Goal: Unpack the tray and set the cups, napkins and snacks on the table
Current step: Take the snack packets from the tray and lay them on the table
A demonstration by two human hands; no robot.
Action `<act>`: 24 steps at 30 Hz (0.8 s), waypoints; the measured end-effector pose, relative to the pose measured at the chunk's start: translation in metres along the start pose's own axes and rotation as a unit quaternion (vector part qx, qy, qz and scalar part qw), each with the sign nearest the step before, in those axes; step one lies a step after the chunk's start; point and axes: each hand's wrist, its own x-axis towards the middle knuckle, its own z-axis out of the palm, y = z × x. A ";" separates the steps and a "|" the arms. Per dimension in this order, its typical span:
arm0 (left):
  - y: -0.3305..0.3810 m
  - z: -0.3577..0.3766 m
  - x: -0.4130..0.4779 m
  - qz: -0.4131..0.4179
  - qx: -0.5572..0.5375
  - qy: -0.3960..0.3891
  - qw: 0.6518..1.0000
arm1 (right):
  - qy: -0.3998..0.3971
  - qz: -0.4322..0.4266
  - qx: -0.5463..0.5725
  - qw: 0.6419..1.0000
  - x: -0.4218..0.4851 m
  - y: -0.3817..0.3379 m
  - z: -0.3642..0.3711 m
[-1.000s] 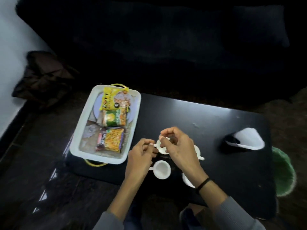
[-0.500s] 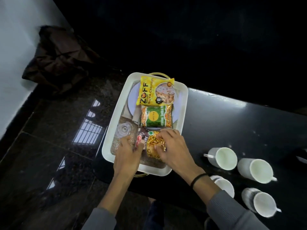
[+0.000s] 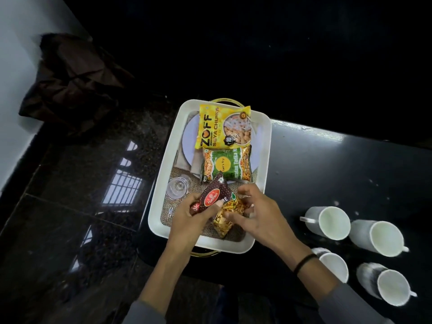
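A white tray sits at the left end of the black table. In it lie a yellow snack packet and a green snack packet over a pale plate, with a clear glass beside them. My left hand and my right hand both grip a red snack packet, raised and tilted above the tray's near end. Several white cups stand on the table right of the tray, among them one cup nearest my right hand.
A dark bundle of cloth lies on the glossy floor by the white wall at the left. The tray has gold handles at both ends; the near handle shows below its rim. Beyond the table everything is dark.
One second ago both hands were at the cups; they moved left to the tray. Since half a second ago the red packet has been lifted and tilted up off the tray.
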 end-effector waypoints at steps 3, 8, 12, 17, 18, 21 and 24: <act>0.009 -0.004 0.000 0.015 -0.015 -0.007 1.000 | 0.000 -0.024 0.009 1.000 -0.002 -0.004 -0.006; 0.037 -0.008 -0.003 0.101 -0.009 -0.064 0.993 | -0.048 -0.009 0.061 0.997 0.002 -0.012 -0.026; 0.061 -0.002 0.003 0.139 -0.039 -0.104 0.984 | -0.047 -0.013 0.157 0.986 0.004 -0.017 -0.040; 0.083 0.032 0.015 0.041 -0.015 -0.139 0.989 | 0.039 0.029 0.422 0.905 0.007 -0.015 -0.057; 0.083 0.042 0.016 0.035 -0.007 -0.137 0.990 | 0.037 0.047 0.439 0.896 0.006 -0.015 -0.062; 0.087 0.068 0.016 0.023 -0.024 -0.112 0.993 | 0.038 0.111 0.448 0.886 0.006 -0.009 -0.076; 0.088 0.092 0.018 -0.010 -0.019 -0.121 0.992 | 0.076 0.170 0.446 0.875 0.007 0.004 -0.092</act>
